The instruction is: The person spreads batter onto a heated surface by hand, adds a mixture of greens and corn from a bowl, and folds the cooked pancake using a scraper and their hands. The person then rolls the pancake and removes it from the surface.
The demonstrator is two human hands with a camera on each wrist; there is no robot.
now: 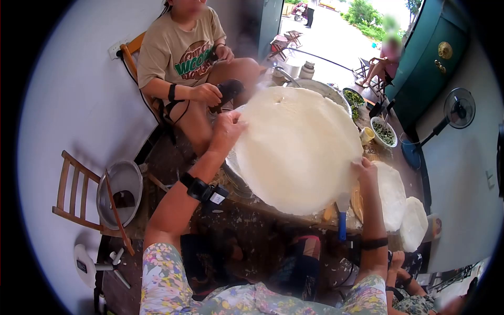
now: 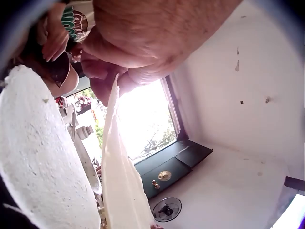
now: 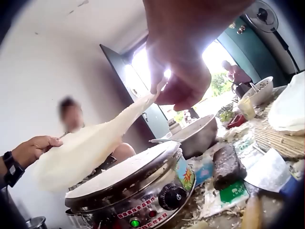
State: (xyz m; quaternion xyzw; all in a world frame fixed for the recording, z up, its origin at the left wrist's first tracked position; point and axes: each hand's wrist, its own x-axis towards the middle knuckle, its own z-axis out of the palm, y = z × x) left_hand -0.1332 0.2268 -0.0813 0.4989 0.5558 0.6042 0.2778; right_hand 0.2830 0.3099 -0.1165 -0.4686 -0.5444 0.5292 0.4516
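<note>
Flatbread [image 1: 299, 149] between both hands [image 1: 227, 130] [image 1: 365, 170]

Strong daylight enters through the doorway [image 1: 328, 44] with white glare. Against it, the right hand [image 3: 183, 67] looks dark and soft. The dark picture corners show curved distortion.

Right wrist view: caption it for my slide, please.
Left hand and right hand hold a thin pale sheet above a round griddle, green light lit.

In the head view, the pale sheet [image 1: 299, 152] hides most of the griddle [image 3: 133, 187].
</note>
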